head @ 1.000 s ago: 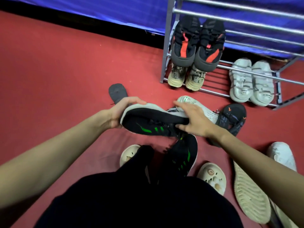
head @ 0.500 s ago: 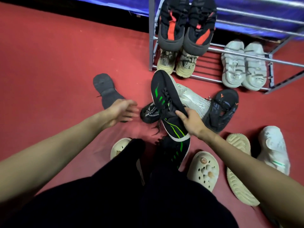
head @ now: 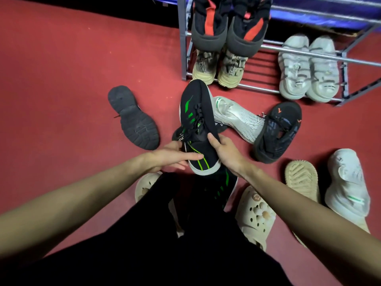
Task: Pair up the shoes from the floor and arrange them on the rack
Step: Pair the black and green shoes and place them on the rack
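We hold a black sneaker with green stripes above the red floor, its toe pointing away from us toward the rack. Our right hand grips it at the collar, thumb pressed on the upper and the other fingers wrapped beneath the heel. Our left hand lies against the near side of the same shoe, fingers stretched out flat along the heel rather than curled around it; we cannot tell whether they bear any of its weight. Directly below, partly covered by our dark clothing, a second black sneaker with green stripes rests on the floor.

On the rack's lower tier a beige pair stands at the left end and a pale grey pair toward the right. Above the beige pair sits a black and red pair on the next tier up.

Loose shoes lie around us. A dark shoe is sole up to the left. A silver shoe lies just beyond the held sneaker, touching a black shoe with orange marks. To the right a tan shoe shows its sole beside a white sneaker. A cream clog with charms sits near our right forearm, and another cream clog peeks out beneath our left.
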Tool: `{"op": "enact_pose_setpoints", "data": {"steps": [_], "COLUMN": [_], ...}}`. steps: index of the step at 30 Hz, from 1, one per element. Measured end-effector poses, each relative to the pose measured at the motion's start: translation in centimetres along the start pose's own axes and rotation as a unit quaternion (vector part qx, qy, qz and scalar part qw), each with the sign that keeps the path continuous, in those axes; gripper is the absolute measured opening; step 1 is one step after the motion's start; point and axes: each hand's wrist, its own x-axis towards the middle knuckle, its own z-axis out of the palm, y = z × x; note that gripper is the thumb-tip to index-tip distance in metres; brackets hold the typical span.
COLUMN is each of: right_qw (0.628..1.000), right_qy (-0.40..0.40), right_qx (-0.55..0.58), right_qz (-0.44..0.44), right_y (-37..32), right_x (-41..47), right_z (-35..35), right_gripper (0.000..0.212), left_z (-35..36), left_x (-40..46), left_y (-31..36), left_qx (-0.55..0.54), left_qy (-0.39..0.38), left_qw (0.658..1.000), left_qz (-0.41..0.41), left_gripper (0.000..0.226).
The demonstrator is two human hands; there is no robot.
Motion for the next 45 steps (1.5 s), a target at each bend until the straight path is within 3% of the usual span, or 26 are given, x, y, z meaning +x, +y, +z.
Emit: {"op": "enact_pose_setpoints", "data": {"steps": [3, 6, 10, 13, 19, 22, 26, 31, 34, 38, 42, 45], "right_qw": [1.000, 0.999, 0.960, 0.927, 0.905, 0.921, 0.948, 0.941, 0.934, 0.929, 0.945, 0.936], "right_qy": [-0.009, 0.039, 0.143, 0.102, 0.056, 0.061, 0.090, 0.210, 0.216, 0.220, 0.186, 0.205], "right_qx": [-0.026, -0.028, -0.226, -0.321, -0.393, -0.366, -0.305, -0.229, -0.215, -0.243, -0.251, -0.258], "right_qz": [0.007, 0.011, 0.081, 0.166, 0.156, 0.117, 0.002, -0.136, -0.184, -0.171, -0.097, -0.125], "right_y": [-0.8, -0.4, 2.7, 4.5, 5.4, 5.3, 2.9, -1.7, -4.4, -5.7, -3.6, -0.9], "right_x": [-0.2, 0.0, 0.9, 1.0, 1.4, 1.7, 0.6, 0.0, 1.8, 5.3, 6.1, 4.0], "right_z": [-0.2, -1.6, -4.9, -5.8, -4.9, -4.5, -4.4, -8.5, -10.9, -11.5, -11.0, -9.7], "right_gripper": [0.040, 0.046, 0.035, 0.045, 0.046, 0.036, 0.013, 0.019, 0.021, 0.026, 0.061, 0.065], "left_z": [-0.1, -0.8, -1.3, -1.5, -1.7, -1.5, -1.3, -0.7, -0.2, 0.2, 0.1, -0.2], "left_x": [0.0, -0.1, -0.3, -0.4, -0.8, -1.1, -1.3, -1.4, -1.0, -0.2, 0.3, 0.5], "left_y": [-0.4, -1.0, -1.9, -2.4, -2.5, -2.8, -2.7, -1.9, -1.4, -1.1, -1.1, -1.4], "left_qx": [-0.127, -0.151, -0.150, -0.145, -0.089, -0.062, -0.053, -0.093, -0.128, -0.122, -0.124, -0.115], "left_qy": [0.023, 0.029, 0.071, 0.097, 0.121, 0.120, 0.111, 0.112, 0.098, 0.099, 0.105, 0.106], "left_qw": [0.991, 0.987, 0.986, 0.984, 0.988, 0.990, 0.991, 0.988, 0.986, 0.986, 0.986, 0.987], "left_qz": [0.023, 0.037, 0.034, 0.034, 0.025, 0.034, 0.043, 0.049, 0.052, 0.050, 0.043, 0.039], "left_gripper": [0.040, 0.035, 0.043, 0.052, 0.053, 0.050, 0.044, 0.048, 0.048, 0.050, 0.051, 0.051]}}
